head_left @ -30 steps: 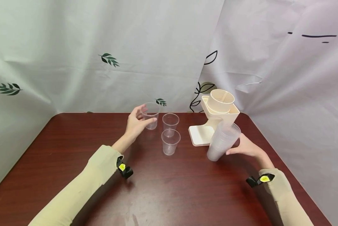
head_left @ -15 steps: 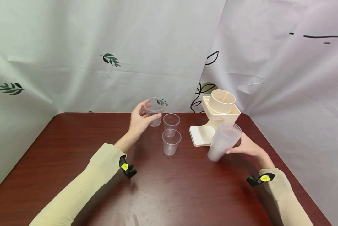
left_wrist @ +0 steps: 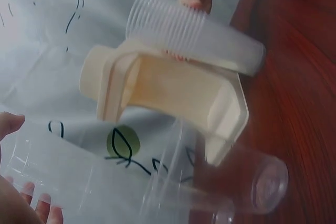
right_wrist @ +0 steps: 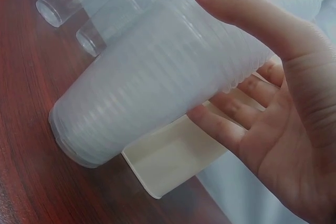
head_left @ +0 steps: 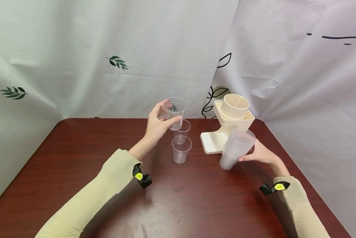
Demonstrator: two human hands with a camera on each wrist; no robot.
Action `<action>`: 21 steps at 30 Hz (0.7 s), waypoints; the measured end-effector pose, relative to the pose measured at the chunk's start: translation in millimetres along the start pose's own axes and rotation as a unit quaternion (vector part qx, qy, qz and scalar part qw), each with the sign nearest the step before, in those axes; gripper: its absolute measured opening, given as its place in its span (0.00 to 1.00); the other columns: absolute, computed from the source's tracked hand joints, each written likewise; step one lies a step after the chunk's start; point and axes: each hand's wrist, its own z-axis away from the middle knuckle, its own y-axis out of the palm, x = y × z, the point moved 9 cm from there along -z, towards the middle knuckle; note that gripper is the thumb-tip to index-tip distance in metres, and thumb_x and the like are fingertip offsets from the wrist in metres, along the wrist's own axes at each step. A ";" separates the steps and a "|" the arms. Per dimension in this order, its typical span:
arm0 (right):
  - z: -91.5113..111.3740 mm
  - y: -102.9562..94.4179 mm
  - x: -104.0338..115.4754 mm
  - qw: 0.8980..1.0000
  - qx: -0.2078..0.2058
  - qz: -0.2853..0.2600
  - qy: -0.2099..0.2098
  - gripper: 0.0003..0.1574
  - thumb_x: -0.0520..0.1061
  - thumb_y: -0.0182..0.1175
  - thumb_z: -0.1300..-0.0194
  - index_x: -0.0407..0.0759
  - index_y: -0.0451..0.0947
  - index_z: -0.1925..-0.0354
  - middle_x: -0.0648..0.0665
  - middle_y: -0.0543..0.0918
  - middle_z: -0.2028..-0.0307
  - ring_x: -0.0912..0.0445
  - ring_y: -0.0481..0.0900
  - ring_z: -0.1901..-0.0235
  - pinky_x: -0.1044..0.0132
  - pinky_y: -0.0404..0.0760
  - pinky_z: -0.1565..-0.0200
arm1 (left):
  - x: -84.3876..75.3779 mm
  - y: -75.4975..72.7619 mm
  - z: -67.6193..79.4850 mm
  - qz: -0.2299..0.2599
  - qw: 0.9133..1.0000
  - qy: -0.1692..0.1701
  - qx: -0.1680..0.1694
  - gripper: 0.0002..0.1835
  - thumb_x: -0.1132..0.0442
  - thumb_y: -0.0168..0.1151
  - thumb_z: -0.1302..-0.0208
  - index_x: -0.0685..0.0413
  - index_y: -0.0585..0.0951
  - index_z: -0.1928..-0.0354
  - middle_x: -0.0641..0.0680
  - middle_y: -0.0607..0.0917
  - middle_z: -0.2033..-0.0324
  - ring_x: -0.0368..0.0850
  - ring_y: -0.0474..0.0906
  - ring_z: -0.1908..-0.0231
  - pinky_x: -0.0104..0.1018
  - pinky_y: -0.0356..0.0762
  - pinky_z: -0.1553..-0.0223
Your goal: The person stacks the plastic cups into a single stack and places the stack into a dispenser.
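My left hand [head_left: 156, 123] grips a single clear plastic cup [head_left: 176, 110], raised off the table, with thumb and fingers on opposite sides. That cup [left_wrist: 52, 174] also shows at the lower left of the left wrist view. Below it, two more clear cups stand upright on the table, the back cup [head_left: 184, 133] partly covered by the raised one and the front cup [head_left: 181, 153] in full view. My right hand [head_left: 260, 152] holds a tilted stack of nested plastic cups [head_left: 235, 148]. In the right wrist view the thumb [right_wrist: 236, 6] lies across the stack [right_wrist: 142, 82], fingers behind it.
Behind the stack stands a cream plastic stand [head_left: 234, 115] with a round collar on top and a flat base [head_left: 213, 142]. The dark red wooden table [head_left: 178, 198] meets a pale patterned curtain [head_left: 166, 49] at its back edge.
My left hand has lifted its cup and carried it right, from beside the two standing cups to above the back one. The right hand and stack have stayed nearly still.
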 end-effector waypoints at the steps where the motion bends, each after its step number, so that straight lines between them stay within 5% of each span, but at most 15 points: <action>1: 0.0 0.0 -0.5 1.000 0.000 -0.001 0.001 0.55 0.25 0.72 0.63 0.42 0.63 0.36 0.61 0.79 0.51 0.67 0.75 0.52 0.80 0.66 0.46 | -2.2 3.3 0.7 0.003 1.000 0.001 0.004 0.36 0.68 0.71 0.48 0.55 0.70 0.35 0.59 0.78 0.43 0.49 0.74 0.43 0.46 0.74 0.41; 21: -0.6 0.0 -2.0 1.000 -0.002 -0.004 0.012 0.55 0.25 0.72 0.62 0.45 0.63 0.36 0.61 0.78 0.51 0.68 0.74 0.51 0.81 0.64 0.45 | -22.6 57.6 3.6 0.000 0.998 0.016 0.056 0.36 0.65 0.73 0.50 0.49 0.72 0.36 0.55 0.80 0.45 0.47 0.76 0.45 0.44 0.74 0.41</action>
